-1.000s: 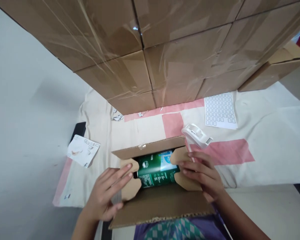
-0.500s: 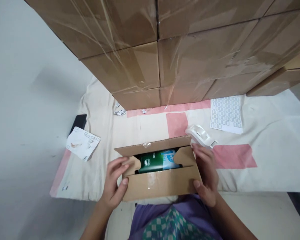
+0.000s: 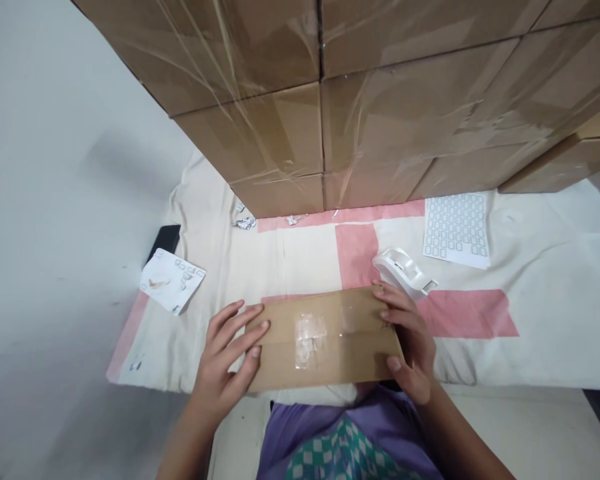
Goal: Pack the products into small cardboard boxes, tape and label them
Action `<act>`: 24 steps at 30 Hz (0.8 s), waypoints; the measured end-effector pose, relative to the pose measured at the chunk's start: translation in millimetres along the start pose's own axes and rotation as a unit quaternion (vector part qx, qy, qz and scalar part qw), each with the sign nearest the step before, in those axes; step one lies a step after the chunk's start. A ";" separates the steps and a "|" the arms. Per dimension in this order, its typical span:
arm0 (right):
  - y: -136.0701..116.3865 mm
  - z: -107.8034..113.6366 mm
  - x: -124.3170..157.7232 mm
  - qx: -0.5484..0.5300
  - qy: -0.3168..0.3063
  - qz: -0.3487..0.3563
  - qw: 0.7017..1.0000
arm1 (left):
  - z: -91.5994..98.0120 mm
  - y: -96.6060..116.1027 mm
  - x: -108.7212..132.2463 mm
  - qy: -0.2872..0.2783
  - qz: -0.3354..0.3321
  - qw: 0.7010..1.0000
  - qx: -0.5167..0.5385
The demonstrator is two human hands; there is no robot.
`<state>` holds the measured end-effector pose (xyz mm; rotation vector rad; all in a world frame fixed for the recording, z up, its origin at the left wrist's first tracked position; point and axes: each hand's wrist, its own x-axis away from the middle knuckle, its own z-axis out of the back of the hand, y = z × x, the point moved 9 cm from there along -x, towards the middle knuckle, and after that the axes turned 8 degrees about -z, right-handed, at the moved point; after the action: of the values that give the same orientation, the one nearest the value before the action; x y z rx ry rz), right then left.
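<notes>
A small cardboard box point(image 3: 280, 363) lies in front of me with its long top flaps folded down, a patch of clear tape stuck across their seam. My left hand point(image 3: 227, 350) holds the box's left end, fingertips on the top edge and thumb at the near corner. At the opposite end, my right hand point(image 3: 411, 343) grips the box between thumb and fingers. The flaps hide the inside of the box. Just beyond my right fingers sits a white tape dispenser point(image 3: 403, 272).
Large taped cartons point(image 3: 275, 133) are stacked along the back. A sticker sheet point(image 3: 457, 230) lies at the right. To the left, a printed card point(image 3: 173, 280) overlaps a dark flat object point(image 3: 165, 241). Crumpled silvery scraps point(image 3: 244, 223) lie on the cloth point(image 3: 305, 253). A wall point(image 3: 55, 233) bounds the left side.
The box's long flaps have folded down over the opening, covering the green and blue package that showed inside. Both hands have stayed at the box's ends.
</notes>
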<state>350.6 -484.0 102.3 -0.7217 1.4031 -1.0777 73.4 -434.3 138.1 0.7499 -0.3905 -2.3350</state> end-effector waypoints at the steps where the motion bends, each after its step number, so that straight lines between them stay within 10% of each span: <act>1: -0.4 0.9 -0.9 0.007 0.008 0.002 1.000 | 1.6 6.3 0.0 -0.015 -0.015 1.000 -0.018; 12: -10.9 1.2 -3.9 0.101 0.001 0.075 0.992 | -23.3 65.1 -6.4 -0.086 -0.008 0.977 -0.197; 24: -14.0 -2.9 -18.1 0.128 0.013 0.086 0.988 | -39.0 41.3 -19.6 -0.132 -0.006 0.963 -0.233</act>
<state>348.1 -472.5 122.2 -0.3951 1.2938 -1.1072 129.5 -455.3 133.8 0.2163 0.0598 -2.4104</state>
